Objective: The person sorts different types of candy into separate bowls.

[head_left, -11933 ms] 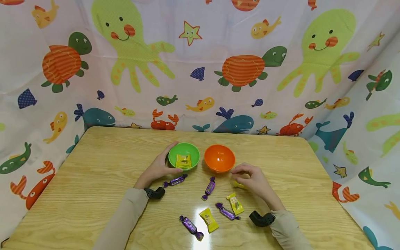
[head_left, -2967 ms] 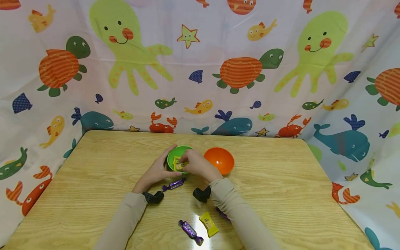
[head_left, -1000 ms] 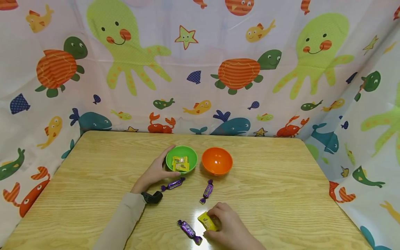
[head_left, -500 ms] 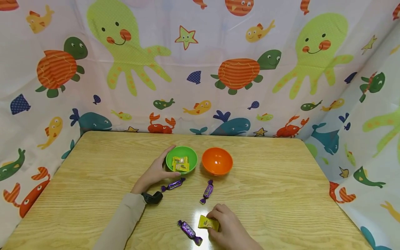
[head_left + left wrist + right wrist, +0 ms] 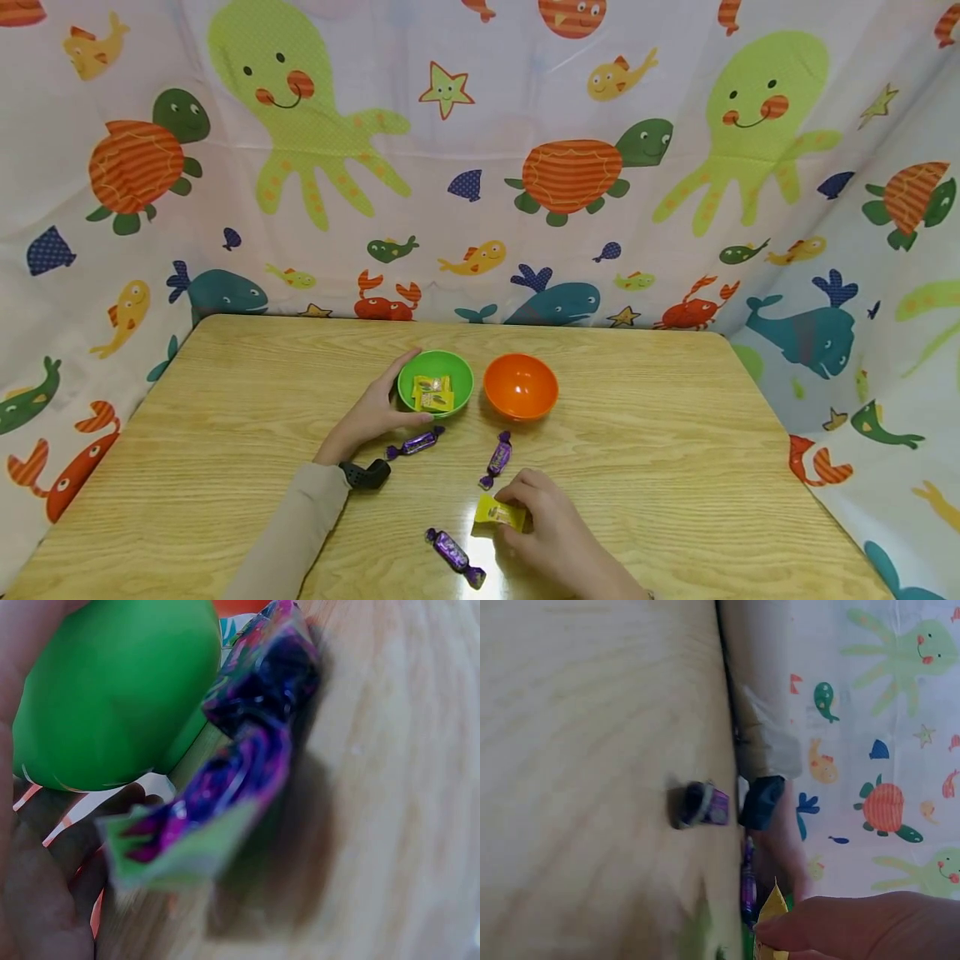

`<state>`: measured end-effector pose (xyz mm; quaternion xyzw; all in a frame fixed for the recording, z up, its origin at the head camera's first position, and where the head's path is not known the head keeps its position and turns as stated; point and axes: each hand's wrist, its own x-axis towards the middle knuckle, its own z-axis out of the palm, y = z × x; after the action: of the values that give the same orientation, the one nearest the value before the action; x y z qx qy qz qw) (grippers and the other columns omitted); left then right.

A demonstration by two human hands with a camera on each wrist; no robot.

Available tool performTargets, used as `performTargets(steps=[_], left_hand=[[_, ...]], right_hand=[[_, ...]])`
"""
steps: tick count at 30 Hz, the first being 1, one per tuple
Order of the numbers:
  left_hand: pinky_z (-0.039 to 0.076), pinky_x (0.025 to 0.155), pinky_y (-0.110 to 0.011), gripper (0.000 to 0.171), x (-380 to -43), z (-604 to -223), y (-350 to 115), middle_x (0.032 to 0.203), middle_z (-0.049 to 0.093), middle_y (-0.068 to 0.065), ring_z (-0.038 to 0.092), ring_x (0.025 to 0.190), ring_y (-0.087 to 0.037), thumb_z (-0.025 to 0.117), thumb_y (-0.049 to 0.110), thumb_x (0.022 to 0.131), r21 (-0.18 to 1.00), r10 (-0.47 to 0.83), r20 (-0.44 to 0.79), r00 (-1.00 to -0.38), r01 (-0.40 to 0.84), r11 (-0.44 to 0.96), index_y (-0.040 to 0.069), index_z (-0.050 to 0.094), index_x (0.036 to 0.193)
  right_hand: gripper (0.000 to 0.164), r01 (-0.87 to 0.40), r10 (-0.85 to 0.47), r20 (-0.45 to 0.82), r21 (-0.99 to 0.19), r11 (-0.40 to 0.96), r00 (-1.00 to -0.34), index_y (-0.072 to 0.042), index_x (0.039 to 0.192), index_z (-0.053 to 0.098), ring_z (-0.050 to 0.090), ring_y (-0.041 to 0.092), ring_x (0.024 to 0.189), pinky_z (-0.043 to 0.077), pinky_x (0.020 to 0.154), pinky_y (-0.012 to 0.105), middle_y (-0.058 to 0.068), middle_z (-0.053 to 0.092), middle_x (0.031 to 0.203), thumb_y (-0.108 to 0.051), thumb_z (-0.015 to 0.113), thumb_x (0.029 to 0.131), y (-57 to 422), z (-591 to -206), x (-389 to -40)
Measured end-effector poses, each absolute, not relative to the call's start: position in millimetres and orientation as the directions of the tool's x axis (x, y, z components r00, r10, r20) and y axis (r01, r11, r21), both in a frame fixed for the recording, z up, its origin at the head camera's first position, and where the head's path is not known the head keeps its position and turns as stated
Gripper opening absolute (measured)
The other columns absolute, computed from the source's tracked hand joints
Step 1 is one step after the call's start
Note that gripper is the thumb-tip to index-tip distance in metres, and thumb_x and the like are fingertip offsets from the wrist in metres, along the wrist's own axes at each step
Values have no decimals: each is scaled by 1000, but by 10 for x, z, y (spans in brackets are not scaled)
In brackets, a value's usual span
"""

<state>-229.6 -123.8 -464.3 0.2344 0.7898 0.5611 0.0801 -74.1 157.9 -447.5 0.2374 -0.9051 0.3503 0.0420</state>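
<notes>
My left hand [image 5: 378,408] holds the green bowl [image 5: 462,379] from its left side, thumb along the front and fingers round the far side. Several yellow-wrapped candies [image 5: 433,400] lie inside the bowl. Over the front of the table my right hand [image 5: 555,529] pinches another yellow-wrapped candy [image 5: 498,512] between thumb and fingers; its wrapper tip [image 5: 774,904] sticks out in the right wrist view. A purple twist-wrapped candy [image 5: 415,442] lies just below the left hand, looming large [image 5: 255,712] in the left wrist view.
An orange bowl [image 5: 521,387] stands right of the green one. A second purple candy [image 5: 496,460] lies below it, and a third [image 5: 455,558] near the front, left of the right hand. A patterned curtain [image 5: 480,183] hangs behind the wooden table [image 5: 660,417].
My right hand came from the green bowl to the front yellow candy, pinched it and moved it slightly away from me. Two yellow candies formerly at right have left the table. The left hand stays.
</notes>
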Motion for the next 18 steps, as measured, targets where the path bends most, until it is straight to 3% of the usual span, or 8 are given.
performTargets(steps=[7, 13, 18], left_hand=[[14, 116, -60, 103, -2310, -4661, -1238, 158, 27, -21, 22, 146, -37, 85, 15, 79, 925, 464, 137, -875, 281, 257, 13, 20, 159], [12, 117, -58, 107, -2438, -4904, -1256, 160, 24, -17, 20, 147, -36, 85, 13, 78, 922, 452, 134, -882, 278, 269, 18, 17, 160], [13, 117, -58, 108, -2491, -5001, -1276, 159, 28, -12, 25, 146, -34, 87, 16, 77, 925, 448, 146, -882, 282, 254, 19, 18, 160]], right_hand=[[26, -410, -366, 209, -645, 645, -907, -5, 98, 72, 56, 13, 82, 53, 72, 27, -2, 59, 90, 1, 81, 74, 1506, -4283, -953], [23, -413, -343, 241, -651, 636, -908, -4, 96, 74, 56, 14, 79, 54, 71, 32, 1, 61, 87, -1, 82, 75, 1413, -4124, -1200], [21, -422, -319, 280, -671, 609, -905, -3, 96, 76, 57, 17, 73, 51, 65, 28, 2, 62, 83, -3, 81, 76, 1309, -3994, -1421]])
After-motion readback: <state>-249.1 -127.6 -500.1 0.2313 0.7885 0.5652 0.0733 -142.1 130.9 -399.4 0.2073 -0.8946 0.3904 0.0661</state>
